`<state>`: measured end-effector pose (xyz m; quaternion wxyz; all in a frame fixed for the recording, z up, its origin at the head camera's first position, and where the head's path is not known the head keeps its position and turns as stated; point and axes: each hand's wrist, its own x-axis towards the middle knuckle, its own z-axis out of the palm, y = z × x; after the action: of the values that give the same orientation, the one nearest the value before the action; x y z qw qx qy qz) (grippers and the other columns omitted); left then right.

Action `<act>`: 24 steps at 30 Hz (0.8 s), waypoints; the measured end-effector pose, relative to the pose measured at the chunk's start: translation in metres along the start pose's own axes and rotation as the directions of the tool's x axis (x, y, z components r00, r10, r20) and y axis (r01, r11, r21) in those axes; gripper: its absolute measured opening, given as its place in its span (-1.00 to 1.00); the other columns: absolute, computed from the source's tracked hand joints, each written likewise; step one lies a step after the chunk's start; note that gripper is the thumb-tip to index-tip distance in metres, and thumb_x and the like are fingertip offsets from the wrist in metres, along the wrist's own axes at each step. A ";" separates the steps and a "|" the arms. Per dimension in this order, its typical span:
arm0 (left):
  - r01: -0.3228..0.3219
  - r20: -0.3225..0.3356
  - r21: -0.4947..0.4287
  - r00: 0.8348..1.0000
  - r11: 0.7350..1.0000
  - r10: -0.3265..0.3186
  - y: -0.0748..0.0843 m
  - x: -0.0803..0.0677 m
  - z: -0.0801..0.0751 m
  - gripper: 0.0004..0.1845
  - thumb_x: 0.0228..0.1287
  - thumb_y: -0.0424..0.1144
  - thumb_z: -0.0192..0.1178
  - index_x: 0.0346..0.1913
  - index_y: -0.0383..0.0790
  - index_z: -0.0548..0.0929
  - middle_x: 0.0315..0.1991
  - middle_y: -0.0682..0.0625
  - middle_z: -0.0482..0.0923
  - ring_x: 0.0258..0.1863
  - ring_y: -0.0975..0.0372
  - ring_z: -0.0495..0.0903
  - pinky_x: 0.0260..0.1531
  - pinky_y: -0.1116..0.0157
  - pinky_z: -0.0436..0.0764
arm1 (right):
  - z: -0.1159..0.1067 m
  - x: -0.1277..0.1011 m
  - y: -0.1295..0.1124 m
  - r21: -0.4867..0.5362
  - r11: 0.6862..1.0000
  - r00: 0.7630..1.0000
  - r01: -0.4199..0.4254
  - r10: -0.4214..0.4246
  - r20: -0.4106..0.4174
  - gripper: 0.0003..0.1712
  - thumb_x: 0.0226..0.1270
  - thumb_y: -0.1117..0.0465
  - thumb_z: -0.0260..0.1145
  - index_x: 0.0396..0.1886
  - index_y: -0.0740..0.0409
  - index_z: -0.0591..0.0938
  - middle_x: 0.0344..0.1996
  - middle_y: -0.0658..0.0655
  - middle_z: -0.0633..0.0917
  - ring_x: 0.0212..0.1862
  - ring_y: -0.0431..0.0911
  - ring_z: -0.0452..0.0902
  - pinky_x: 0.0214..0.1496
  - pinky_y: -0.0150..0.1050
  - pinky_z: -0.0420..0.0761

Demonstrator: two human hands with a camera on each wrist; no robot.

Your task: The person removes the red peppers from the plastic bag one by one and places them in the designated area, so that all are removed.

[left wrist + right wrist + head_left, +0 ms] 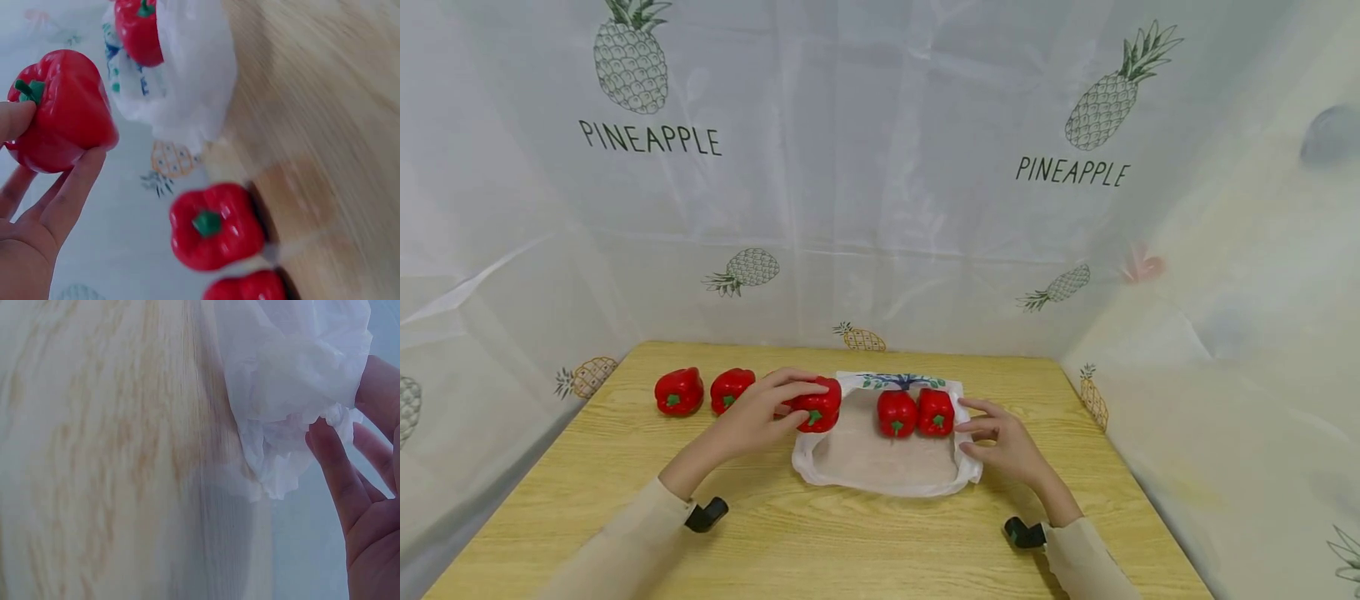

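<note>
My left hand point(767, 412) grips a red bell pepper point(822, 404) with a green stem, thumb near the stem and fingers spread around the far side. This pepper is held up over the left rim of a white plastic bag point(891, 486), whose mouth is spread wide. Inside the bag, toward its right side, two more red bell peppers sit side by side, a left one point(897, 414) and a right one point(936, 412). At the bag's right rim, my right hand point(1011, 442) pinches the crumpled plastic point(294, 369) between thumb and fingers.
Left of the bag, two red bell peppers stand on the wooden table point(850, 550), one farther out point(680, 392) and one point(732, 387) partly behind my left hand. A white pineapple-print curtain point(865, 208) encloses the table at the back and sides.
</note>
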<state>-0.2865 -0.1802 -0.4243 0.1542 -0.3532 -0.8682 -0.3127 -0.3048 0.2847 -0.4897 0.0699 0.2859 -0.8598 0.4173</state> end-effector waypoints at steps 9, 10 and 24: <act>0.051 -0.059 0.061 0.997 0.997 -0.048 -0.016 -0.039 -0.021 -0.45 0.30 -0.38 0.49 0.33 0.05 0.71 0.34 -0.04 0.57 0.11 0.07 0.67 -0.13 0.24 0.80 | 0.001 0.000 0.000 -0.007 1.000 1.000 0.008 -0.008 -0.004 -0.73 0.27 0.37 0.59 -0.03 0.27 0.84 0.44 0.28 0.53 0.11 0.12 0.75 0.07 -0.08 0.78; 0.062 -0.055 0.055 0.997 0.997 -0.059 -0.017 -0.042 -0.022 -0.44 0.30 -0.38 0.49 0.33 0.05 0.70 0.34 -0.05 0.57 0.13 0.05 0.67 -0.12 0.24 0.81 | 0.001 0.000 0.000 -0.007 1.000 1.000 0.009 -0.010 -0.005 -0.74 0.28 0.37 0.59 -0.03 0.27 0.84 0.44 0.28 0.53 0.11 0.13 0.75 0.07 -0.07 0.78; 0.103 -0.059 0.052 0.993 0.993 -0.100 -0.035 -0.068 -0.020 -0.43 0.25 -0.39 0.53 0.31 0.06 0.72 0.31 -0.05 0.57 0.17 0.03 0.63 -0.16 0.33 0.79 | -0.001 -0.001 -0.001 0.000 1.000 1.000 0.001 -0.001 -0.005 -0.72 0.28 0.37 0.58 -0.01 0.25 0.84 0.45 0.29 0.52 0.10 0.11 0.75 0.08 -0.08 0.78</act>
<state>-0.2623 -0.2475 -0.4578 0.1720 -0.2951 -0.8887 -0.3058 -0.3032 0.2851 -0.4887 0.0723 0.2855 -0.8595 0.4178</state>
